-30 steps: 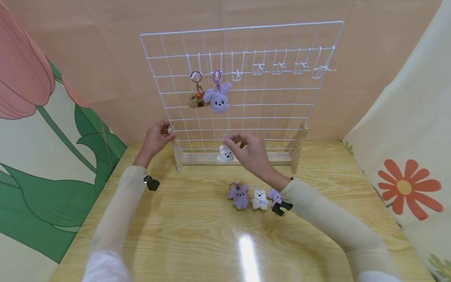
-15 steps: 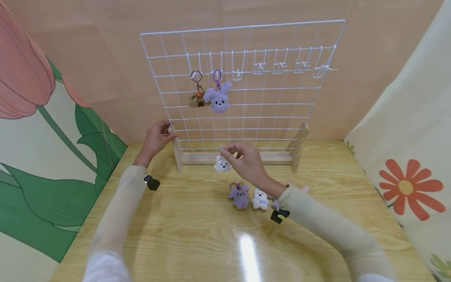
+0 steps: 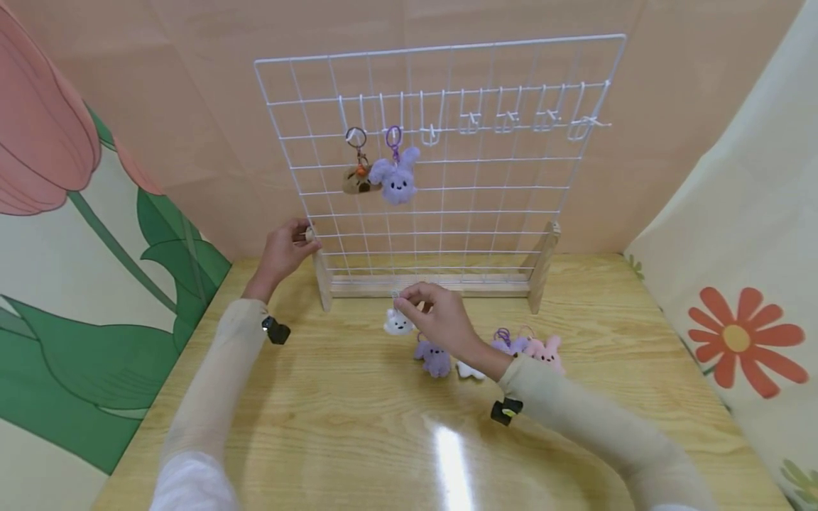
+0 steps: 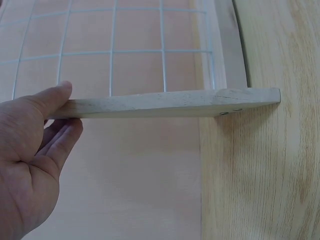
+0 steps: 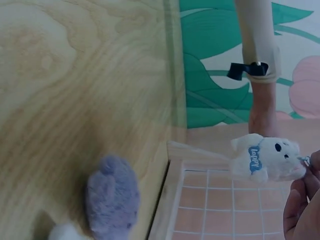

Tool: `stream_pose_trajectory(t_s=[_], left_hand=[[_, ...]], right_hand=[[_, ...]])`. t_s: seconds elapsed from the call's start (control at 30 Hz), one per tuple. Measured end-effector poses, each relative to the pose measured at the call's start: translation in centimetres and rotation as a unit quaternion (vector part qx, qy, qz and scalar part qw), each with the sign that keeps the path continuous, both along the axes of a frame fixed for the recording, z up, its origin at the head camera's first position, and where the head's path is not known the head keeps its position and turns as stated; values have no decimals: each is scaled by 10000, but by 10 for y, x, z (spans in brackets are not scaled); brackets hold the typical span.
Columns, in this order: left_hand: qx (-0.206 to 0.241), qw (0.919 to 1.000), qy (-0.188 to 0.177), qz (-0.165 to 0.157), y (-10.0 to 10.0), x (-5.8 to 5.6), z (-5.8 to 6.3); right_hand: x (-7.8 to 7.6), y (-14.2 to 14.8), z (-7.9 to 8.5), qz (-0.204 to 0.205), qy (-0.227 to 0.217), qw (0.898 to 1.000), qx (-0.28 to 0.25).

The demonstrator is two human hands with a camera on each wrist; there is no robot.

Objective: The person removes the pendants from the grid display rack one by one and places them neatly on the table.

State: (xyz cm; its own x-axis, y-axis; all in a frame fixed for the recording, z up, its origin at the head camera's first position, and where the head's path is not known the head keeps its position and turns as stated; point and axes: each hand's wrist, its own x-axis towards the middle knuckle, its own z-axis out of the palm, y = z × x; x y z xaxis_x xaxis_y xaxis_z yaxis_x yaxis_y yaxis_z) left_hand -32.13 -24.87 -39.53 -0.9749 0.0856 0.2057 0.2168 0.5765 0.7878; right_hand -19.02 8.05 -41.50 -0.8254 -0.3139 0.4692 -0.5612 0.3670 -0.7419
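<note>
My right hand (image 3: pixel 441 312) pinches a white plush bear keychain (image 3: pixel 399 322) near the ring at its top. The bear hangs in front of the rack's base, above the table; in the right wrist view its blue "happy" patch (image 5: pixel 255 158) shows. At the rack's left side, my left hand (image 3: pixel 284 252) grips the upper end of the wooden side support (image 4: pixel 170 102), thumb on one face and fingers on the other. A brown plush keychain (image 3: pixel 356 182) and a lavender bunny keychain (image 3: pixel 397 184) hang from hooks on the white wire grid rack (image 3: pixel 441 48).
Several bare hooks (image 3: pixel 430 135) line the grid to the right. On the table below my right hand lie a purple plush (image 3: pixel 436 360), a partly covered white plush (image 3: pixel 471 371), another purple plush (image 3: pixel 509 345) and a pink one (image 3: pixel 545 351).
My right hand has moved down and slightly left with the white bear keychain, nearer the table. The pink plush has come into view beside the forearm. My left hand stays put.
</note>
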Motion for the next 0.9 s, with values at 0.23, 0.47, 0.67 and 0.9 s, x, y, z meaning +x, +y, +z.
stream_pose_trajectory(t_s=[0.23, 0.47, 0.67, 0.9], left_hand=[[-12, 10000, -9, 21, 0, -2, -1], [22, 10000, -7, 8, 0, -2, -1], [-17, 10000, 36, -4, -1, 0, -1], [-61, 9999, 82, 0, -1, -2, -2]], right_hand=[[8, -1, -19, 33, -279, 9995, 114], [14, -2, -34, 44, -578, 9980, 263], [21, -3, -44, 137, -781, 9963, 340], [27, -4, -56, 244, -769, 9956, 472]])
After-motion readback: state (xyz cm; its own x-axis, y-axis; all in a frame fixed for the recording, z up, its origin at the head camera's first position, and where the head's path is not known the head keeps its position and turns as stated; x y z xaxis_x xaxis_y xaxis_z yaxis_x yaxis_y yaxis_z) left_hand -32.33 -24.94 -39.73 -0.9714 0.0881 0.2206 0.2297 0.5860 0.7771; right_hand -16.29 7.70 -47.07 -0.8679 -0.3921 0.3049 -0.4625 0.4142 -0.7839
